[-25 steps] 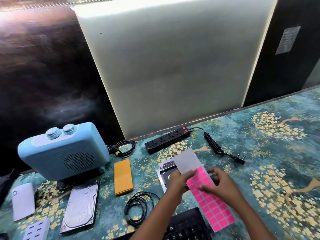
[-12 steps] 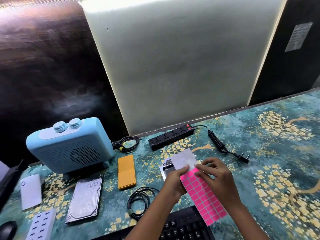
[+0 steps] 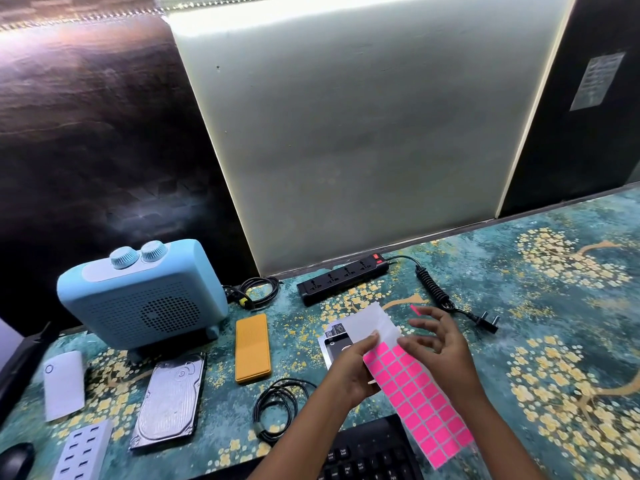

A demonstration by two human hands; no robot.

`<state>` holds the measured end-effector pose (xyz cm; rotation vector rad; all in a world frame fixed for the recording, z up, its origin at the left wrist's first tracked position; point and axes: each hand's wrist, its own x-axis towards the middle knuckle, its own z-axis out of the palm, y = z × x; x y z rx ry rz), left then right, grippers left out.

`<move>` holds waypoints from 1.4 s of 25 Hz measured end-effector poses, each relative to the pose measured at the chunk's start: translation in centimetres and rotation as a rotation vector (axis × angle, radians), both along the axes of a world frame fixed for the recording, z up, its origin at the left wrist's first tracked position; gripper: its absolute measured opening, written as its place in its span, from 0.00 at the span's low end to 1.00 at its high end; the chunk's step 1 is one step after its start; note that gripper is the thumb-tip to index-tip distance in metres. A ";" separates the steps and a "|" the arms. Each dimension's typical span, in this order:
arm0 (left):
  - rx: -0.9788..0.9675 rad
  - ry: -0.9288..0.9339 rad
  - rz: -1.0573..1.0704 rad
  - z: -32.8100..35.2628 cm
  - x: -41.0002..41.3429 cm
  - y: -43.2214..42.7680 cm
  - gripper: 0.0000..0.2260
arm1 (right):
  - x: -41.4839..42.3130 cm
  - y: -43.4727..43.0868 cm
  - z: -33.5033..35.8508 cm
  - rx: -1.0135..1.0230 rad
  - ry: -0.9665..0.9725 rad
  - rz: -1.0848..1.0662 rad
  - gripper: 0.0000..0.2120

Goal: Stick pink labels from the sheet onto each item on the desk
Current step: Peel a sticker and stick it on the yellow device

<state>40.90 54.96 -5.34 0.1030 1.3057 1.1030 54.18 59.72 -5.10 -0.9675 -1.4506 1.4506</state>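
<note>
My left hand [image 3: 349, 368] pinches the label sheet [image 3: 420, 403] by its upper left edge, thumb on top. Rows of pink labels cover the lower part of the sheet; its top part [image 3: 367, 323] is bare white backing. My right hand [image 3: 440, 344] hovers just right of the sheet's top and holds one peeled pink label [image 3: 415, 309] at its fingertips. On the desk lie a blue heater [image 3: 138, 296], an orange power bank [image 3: 252, 348], a hard drive [image 3: 171, 403], a black power strip [image 3: 341, 278] and a dark flat device [image 3: 334, 348] half hidden under the sheet.
A coiled black cable [image 3: 277, 410] lies left of my left wrist. A black keyboard [image 3: 367, 452] is at the near edge. At the far left are a white power bank [image 3: 64, 386], a white multi-port hub [image 3: 83, 452] and a mouse [image 3: 15, 459]. The power strip's plug [image 3: 485, 322] lies to the right.
My right hand has lifted off the sheet and moved up and to the right with one pink label at its fingertips. The sheet's bare top strip has grown.
</note>
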 end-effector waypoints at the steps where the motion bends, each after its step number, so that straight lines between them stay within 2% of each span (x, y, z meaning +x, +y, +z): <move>1: 0.004 0.006 -0.009 -0.1 0.1 0.1 0.10 | 0.1 0.2 -0.2 -0.054 -0.023 0.035 0.24; 4: 0.006 0.039 -0.045 -0.1 0.5 0.3 0.09 | 0.6 0.5 -1.3 -0.102 -0.140 0.010 0.28; 7: -0.019 0.135 -0.024 -0.6 -0.1 0.3 0.04 | 1.4 1.6 -3.1 -0.120 -0.294 -0.191 0.29; 9: -0.038 0.170 -0.005 -1.2 -0.9 0.0 0.04 | 2.1 2.5 -4.3 -0.099 -0.422 -0.288 0.30; 16: -0.038 0.133 0.048 -2.6 -3.3 -0.5 0.06 | 2.0 3.7 -7.3 0.033 -0.692 -0.294 0.29; 19: -0.022 0.198 0.079 -2.5 -4.3 -0.9 0.06 | 1.1 3.7 -7.4 0.162 -0.867 -0.333 0.27; 20: -0.006 0.265 0.100 -2.4 -4.7 -1.1 0.05 | 0.6 3.6 -7.0 0.181 -0.848 -0.322 0.25; 22: 0.019 0.522 0.172 -2.5 -6.1 -1.7 0.04 | -0.7 3.2 -6.0 0.170 -0.681 -0.241 0.22; 25: -0.103 1.167 0.107 -3.8 -9.6 -3.0 0.20 | -3.5 1.5 -4.0 0.077 -0.471 -0.096 0.17; 26: -0.203 1.340 0.031 -4.4 -11.0 -3.4 0.25 | -4.5 0.9 -3.4 0.054 -0.426 -0.055 0.17; 27: -0.308 1.435 -0.053 -5.1 -12.5 -3.9 0.30 | -5.4 0.2 -2.9 0.041 -0.397 -0.017 0.15; 29: -0.459 1.464 -0.197 -6.0 -14.9 -5.0 0.37 | -7.1 -1.1 -2.3 0.035 -0.362 0.040 0.14; 31: -0.505 1.487 -0.303 -6.7 -16.2 -5.4 0.41 | -8.5 -2.2 -1.9 0.036 -0.335 0.069 0.14; 33: -0.475 1.518 -0.321 -6.8 -16.6 -5.3 0.40 | -9.5 -3.0 -1.6 0.044 -0.325 0.080 0.14; 35: -0.462 1.468 -0.262 -6.2 -17.1 -4.9 0.35 | -9.9 -3.4 -1.5 0.044 -0.325 0.074 0.13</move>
